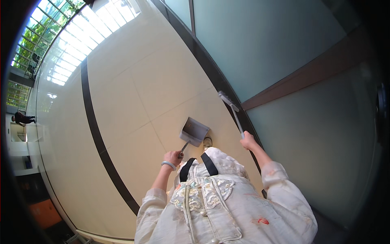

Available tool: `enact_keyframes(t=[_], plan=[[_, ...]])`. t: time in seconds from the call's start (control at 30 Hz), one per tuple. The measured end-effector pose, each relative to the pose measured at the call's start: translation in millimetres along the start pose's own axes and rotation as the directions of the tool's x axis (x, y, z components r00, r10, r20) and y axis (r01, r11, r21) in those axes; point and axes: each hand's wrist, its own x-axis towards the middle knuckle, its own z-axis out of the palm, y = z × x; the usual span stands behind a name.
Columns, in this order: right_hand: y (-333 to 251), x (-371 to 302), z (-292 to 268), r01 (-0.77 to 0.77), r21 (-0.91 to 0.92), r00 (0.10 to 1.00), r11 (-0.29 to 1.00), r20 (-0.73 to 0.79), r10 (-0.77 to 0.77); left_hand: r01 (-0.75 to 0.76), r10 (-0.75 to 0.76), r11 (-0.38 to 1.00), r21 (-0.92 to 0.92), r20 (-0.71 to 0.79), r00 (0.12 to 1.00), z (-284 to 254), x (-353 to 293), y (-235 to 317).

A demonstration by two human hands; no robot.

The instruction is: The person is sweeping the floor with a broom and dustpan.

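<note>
My left hand [173,157] grips the grey dustpan [196,131] by its handle [185,148], near my shoe [207,142]; my right hand [248,141] wraps around the broom [238,122], its head [228,101] farther off to the right, by the dark strip [209,68].

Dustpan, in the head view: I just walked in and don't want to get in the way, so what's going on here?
The wearer's left hand holds a grey dustpan by its handle, near one shoe. The right hand grips a broom, its head out by the dark strip along the wall panels. Whether the broom touches down there is hard to tell. Another person is far off at the left.
</note>
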Motion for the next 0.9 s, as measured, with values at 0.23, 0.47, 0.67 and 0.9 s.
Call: enact_keyframes(t=[0.23,0.47,0.67,0.9], plan=[[-24,-62,55,-0.172,0.117,0.968,0.978,0.207,0.145,-0.068,0.066,0.997,0.032,0.040,0.997,-3,3,6],[23,-125,32,-0.325,0.615,0.919,0.718,0.383,0.089,-0.113,0.112,0.993,0.032,0.023,0.993,-18,-3,16],[44,-134,8,-0.189,0.459,0.982,0.868,0.086,0.168,-0.069,0.067,0.996,0.062,0.037,0.997,-19,-2,15],[62,-64,55,-0.285,0.310,0.934,0.907,-0.123,0.335,-0.069,0.065,0.993,0.092,0.049,0.997,-15,3,22]])
